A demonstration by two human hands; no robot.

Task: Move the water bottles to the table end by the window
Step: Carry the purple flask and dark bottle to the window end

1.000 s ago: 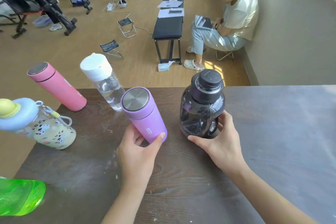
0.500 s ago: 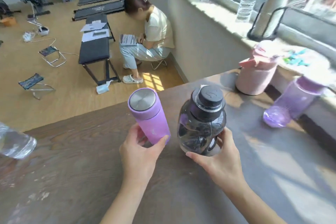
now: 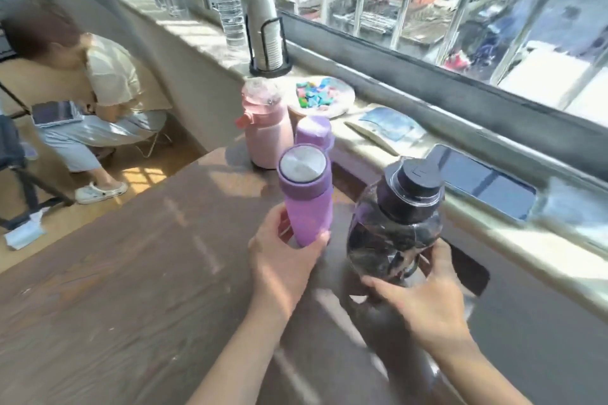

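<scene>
My left hand (image 3: 283,260) grips a purple flask (image 3: 307,197) with a steel lid, held upright above the dark wooden table (image 3: 131,289). In my right hand (image 3: 421,296) is a big dark transparent jug (image 3: 394,227) with a black cap, held from below. Both are near the table end by the window. A pink bottle (image 3: 268,131) and a purple bottle (image 3: 314,133) stand there, just beyond the flask.
The stone window sill (image 3: 378,138) runs along the right with a plate of coloured pieces (image 3: 320,97), a cup holder (image 3: 265,29), clear water bottles (image 3: 230,6) and a dark tablet (image 3: 480,181). A person (image 3: 98,92) sits at the left on the floor side.
Both hands carried the purple flask and the dark jug along the table toward the window end; the view swung right and the window, sill and the two standing bottles came closer.
</scene>
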